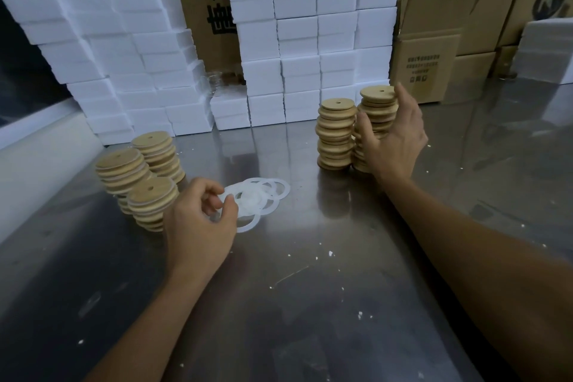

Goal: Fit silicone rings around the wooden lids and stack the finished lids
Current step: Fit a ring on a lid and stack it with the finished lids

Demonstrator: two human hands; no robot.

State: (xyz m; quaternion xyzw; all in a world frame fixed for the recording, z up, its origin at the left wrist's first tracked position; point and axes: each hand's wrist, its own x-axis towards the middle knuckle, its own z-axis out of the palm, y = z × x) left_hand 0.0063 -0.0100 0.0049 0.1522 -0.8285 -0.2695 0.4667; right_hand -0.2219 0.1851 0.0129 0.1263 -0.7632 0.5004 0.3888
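left hand point(201, 214) pinching a silicone ring point(219, 211) off the ring pile point(257, 198) mid tabletop point(310, 288) | right hand point(393, 139) wrapped round the taller right-side lid stack point(376, 112) | ringed lid stacks point(139, 174) sitting far left

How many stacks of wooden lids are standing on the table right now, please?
5: three stacks clustered at left, and two side by side at right, the rightmost held by the right hand.
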